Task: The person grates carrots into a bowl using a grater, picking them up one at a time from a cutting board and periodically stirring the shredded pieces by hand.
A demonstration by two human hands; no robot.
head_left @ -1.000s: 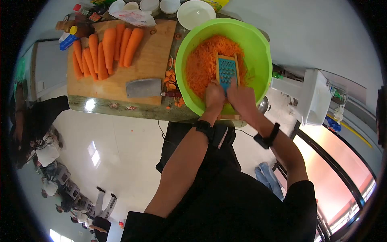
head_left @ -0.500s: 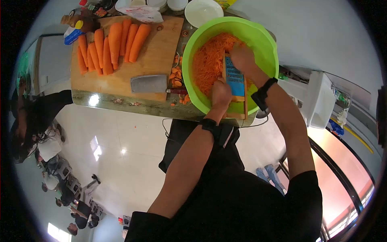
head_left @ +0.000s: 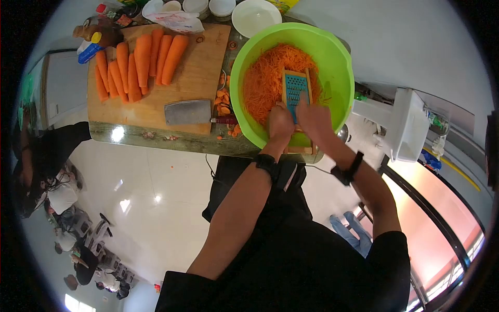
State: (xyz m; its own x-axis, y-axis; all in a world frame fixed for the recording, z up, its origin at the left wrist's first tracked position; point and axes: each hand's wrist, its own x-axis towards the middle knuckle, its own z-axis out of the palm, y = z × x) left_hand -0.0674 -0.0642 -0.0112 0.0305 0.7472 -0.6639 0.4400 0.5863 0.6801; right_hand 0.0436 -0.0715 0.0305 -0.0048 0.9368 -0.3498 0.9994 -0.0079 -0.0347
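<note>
A wooden-framed grater (head_left: 296, 86) with a blue perforated plate leans inside a large green basin (head_left: 340, 86). My left hand (head_left: 281, 122) is closed around the left side of the grater's frame. Over the lower part of the plate, my right hand (head_left: 314, 120) is closed, its fingers pressed together; whatever it holds is hidden beneath it. Shredded carrot (head_left: 260, 78) is heaped in the basin, mostly around the grater's left and far sides. The grater's near end rests by the basin's front rim.
Several peeled carrots (head_left: 142, 62) and a cleaver (head_left: 188, 112) lie on a wooden cutting board (head_left: 208, 67) at left. Carrot scraps (head_left: 223, 102) lie between board and basin. Behind stand a white bowl (head_left: 256, 18), small dishes and bottles. Other people are at far left.
My right hand has slid down the grater toward me, from its far end to the lower plate, uncovering the upper holes. My left hand keeps its hold on the frame.
</note>
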